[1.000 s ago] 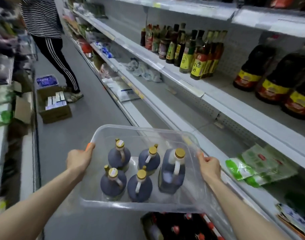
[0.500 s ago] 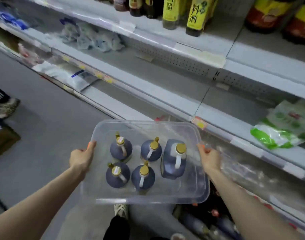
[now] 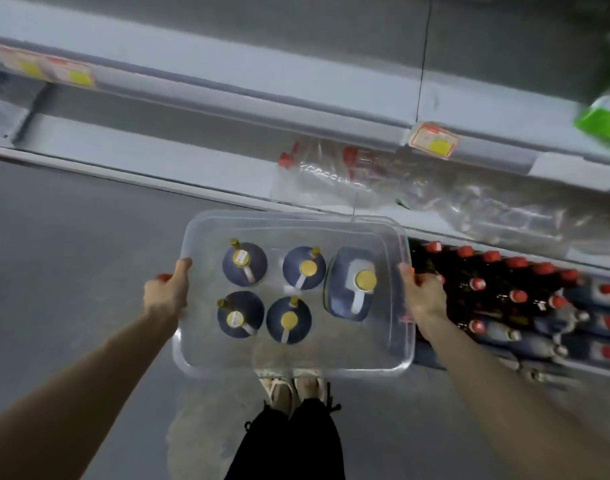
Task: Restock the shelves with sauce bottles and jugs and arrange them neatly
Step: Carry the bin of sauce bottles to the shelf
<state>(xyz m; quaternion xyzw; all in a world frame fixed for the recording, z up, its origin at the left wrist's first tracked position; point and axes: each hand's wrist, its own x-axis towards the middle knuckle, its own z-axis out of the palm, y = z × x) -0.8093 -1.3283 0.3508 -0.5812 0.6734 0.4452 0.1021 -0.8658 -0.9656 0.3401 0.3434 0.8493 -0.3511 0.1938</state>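
I carry a clear plastic bin (image 3: 379,365) level in front of me, above the floor. My left hand (image 3: 166,292) grips its left rim and my right hand (image 3: 423,292) grips its right rim. Inside stand several dark sauce jugs with gold caps and white handles: round ones such as the jug (image 3: 244,263) at the far left, and a larger squarish jug (image 3: 350,284) on the right side.
Grey shelves (image 3: 227,98) run across the top, bare in the middle, with price tags (image 3: 433,140). Crumpled clear plastic wrap (image 3: 435,192) lies on the lowest shelf. Red-capped dark bottles (image 3: 514,296) fill a box at floor level on the right. My feet (image 3: 294,389) stand below the bin.
The view has tilted down from the stocked upper shelves to the floor and lowest shelves. The bin stays held in both hands and now hangs lower, over my feet.
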